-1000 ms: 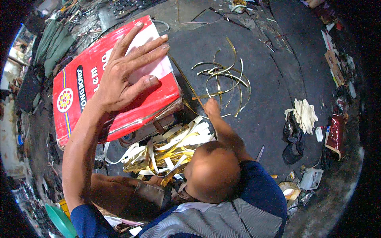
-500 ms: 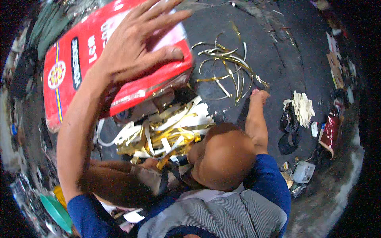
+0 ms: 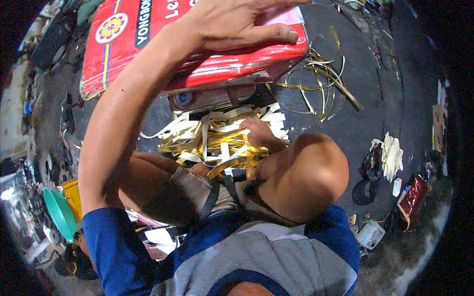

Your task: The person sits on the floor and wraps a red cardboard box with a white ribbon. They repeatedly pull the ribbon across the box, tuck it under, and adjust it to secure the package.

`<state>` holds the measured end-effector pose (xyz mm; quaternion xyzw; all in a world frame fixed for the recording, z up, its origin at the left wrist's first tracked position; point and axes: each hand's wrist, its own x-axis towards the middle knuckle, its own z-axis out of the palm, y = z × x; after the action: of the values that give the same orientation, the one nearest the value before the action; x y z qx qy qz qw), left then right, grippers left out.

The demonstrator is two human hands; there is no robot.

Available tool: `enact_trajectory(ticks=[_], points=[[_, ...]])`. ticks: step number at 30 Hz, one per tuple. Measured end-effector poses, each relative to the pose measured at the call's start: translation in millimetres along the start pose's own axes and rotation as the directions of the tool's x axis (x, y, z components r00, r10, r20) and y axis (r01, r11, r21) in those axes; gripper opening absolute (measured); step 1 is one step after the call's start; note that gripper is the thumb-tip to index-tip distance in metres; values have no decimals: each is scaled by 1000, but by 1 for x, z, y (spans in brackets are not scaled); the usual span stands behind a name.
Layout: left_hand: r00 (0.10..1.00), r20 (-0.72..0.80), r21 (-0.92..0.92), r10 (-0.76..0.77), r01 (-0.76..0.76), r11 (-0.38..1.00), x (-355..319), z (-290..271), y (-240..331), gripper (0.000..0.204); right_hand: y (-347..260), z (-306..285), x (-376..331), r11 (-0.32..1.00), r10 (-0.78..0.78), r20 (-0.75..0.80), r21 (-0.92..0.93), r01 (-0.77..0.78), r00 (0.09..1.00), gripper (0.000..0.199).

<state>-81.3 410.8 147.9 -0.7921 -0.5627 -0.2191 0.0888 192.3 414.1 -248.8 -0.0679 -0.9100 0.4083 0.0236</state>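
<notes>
A red box (image 3: 222,69) in shiny clear wrap stands ahead of me. My left hand (image 3: 237,24) lies against it with the thumb stretched out; the other fingers run partly out of view. White and gold strips (image 3: 222,138) lie in a heap between the box and my bent legs. Over that heap my right hand (image 3: 261,133) reaches with its fingers apart, touching the strips. My knee hides most of the right forearm. Beyond, several loose gold and white strips (image 3: 323,84) lie curled on the dark floor.
On the right lie a cream cloth (image 3: 391,157), a dark red packet (image 3: 414,200) and a clear plastic container (image 3: 370,234). At the left stands a green basin (image 3: 60,214) beside something yellow (image 3: 73,198). A blue round part (image 3: 183,98) shows below the box.
My right hand has come back from the loose strips on the floor to the heap. My left hand stays on the box. The view has shifted, so the box sits higher.
</notes>
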Motion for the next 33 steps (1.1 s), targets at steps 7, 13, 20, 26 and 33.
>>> enact_trajectory(ticks=[7,13,20,26,33], points=[[983,-168,-30,67,-73,997,-40,-25,111,51,12,13,-11,977,209,234,-101,-190,949,27],[958,194,-225,-213,255,940,-105,-14,173,49,4,-1,-22,963,271,262,-66,-263,926,29],[759,465,-199,-456,591,781,-139,13,178,54,-32,-31,-14,964,183,315,126,-232,931,31],[614,519,-366,-595,788,495,-153,30,166,73,-137,-154,57,911,-276,393,398,108,877,33],[548,366,-768,-752,634,88,-143,-11,181,19,-274,-309,75,922,-377,556,153,355,741,26]])
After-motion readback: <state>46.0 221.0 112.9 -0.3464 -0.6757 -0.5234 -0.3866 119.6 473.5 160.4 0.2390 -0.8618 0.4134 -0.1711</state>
